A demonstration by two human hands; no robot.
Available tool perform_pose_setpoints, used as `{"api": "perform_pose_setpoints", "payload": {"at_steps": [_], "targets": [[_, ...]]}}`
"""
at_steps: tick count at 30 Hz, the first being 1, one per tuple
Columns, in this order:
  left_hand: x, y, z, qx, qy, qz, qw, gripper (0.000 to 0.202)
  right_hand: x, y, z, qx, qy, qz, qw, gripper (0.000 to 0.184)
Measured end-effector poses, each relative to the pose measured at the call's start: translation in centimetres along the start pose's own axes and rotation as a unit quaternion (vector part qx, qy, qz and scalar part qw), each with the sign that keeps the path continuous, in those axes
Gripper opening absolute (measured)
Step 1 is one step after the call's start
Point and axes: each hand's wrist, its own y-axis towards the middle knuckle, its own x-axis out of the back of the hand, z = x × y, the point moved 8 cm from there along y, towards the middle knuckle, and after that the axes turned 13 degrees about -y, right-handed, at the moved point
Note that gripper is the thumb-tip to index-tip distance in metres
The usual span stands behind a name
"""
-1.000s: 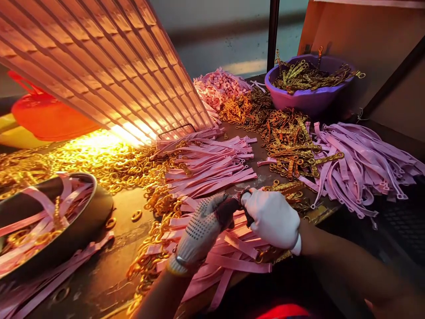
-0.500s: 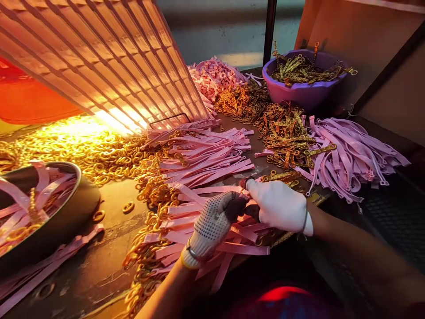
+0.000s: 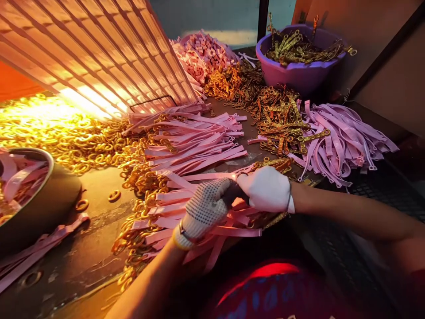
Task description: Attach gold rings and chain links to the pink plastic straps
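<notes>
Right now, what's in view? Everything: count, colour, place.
Slatted panel: one, orange-lit, upper left
Orange object: one, cut off, left edge
Rings: too many to count, gold, left to centre
Pan: one, dark, left edge
Straps: many, pink, centre, right, left and in pan
Small pieces: one heap, pink, back
Metal links: many, gold, right of centre and in basin
Basin: one, purple, back right
Table: one, brown, underneath
Left hand: one, off-white dotted glove, centre
Right hand: one, white glove, right of centre
</notes>
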Motion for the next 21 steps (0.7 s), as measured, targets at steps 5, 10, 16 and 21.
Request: {"api": "perform_pose_setpoints", "payload": {"at_steps": [5,10,16,21], "targets": [[6.7,-0.1,-0.6,-0.030,0.220,-0.051,0.974,0.053,0.9,-1.8,-2.0,-0.061,0.007,-0.033,0.998,0.027],[10.2,-3.3,1.5,-0.014,0.475,-0.090,0.875,0.062,-1.2,-8.1,0.6,-0.019,0.062,-0.204,0.977,0.039],[4.7,-6.6,3.4,-0.091,0.349,-0.024,0.933,0.033,-8.7,-11.5,4.2,-0.056,0.057,-0.324,0.943,0.024],[-0.7,-9.0,1.5,-0.129,0.226,0.025,0.965,0.064,-10.5,-10.8,4.5,-0.072,0.059,-0.339,0.936,0.025]]}}
